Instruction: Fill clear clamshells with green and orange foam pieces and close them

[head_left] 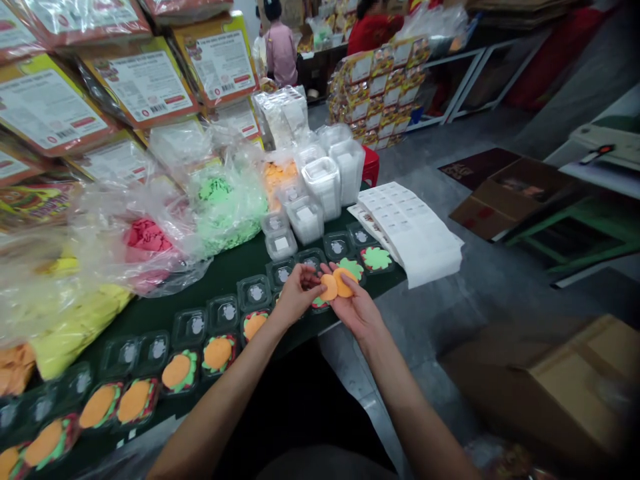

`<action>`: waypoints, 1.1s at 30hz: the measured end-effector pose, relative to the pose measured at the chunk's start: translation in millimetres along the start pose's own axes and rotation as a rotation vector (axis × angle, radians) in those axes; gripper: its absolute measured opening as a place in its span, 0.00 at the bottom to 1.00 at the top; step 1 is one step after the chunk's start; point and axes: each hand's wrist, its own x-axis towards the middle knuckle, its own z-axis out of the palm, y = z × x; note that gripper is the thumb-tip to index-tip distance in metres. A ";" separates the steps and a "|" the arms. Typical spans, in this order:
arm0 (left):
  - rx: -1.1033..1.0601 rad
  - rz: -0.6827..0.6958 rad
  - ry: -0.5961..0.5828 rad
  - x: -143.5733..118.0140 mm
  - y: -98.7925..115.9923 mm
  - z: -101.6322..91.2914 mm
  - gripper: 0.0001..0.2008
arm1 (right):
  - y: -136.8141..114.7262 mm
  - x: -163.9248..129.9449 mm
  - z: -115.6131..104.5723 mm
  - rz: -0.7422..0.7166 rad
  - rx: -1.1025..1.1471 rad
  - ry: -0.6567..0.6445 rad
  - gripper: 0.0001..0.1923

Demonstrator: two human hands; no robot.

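two orange foam discs, flat, overlapping, held above table edge

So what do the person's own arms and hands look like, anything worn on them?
Both forearms are bare up to the frame edge: no sleeves in view. The left hand and right hand wear no gloves, and no rings, watch or bracelets show. Fingernails are too small to judge.

Matt orange discs, glossy plastic trays

Dark green table, rows of small clear plastic clamshell trays with orange and green foam discs, bulging clear bags of coloured foam pieces, stacked empty clear containers, white label sheets overhanging the far edge
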 end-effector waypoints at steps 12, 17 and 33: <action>0.015 -0.032 -0.007 2.7 8.4 6.1 0.24 | -8.7 0.3 -0.7 0.009 -0.003 -0.006 0.18; -0.059 -0.077 -0.054 5.4 9.6 3.2 0.20 | -14.6 1.4 -1.8 -0.034 -0.051 0.005 0.15; 1.115 0.640 -0.091 -39.5 -22.5 6.9 0.19 | -36.1 -23.1 -7.3 -0.070 -0.051 0.045 0.15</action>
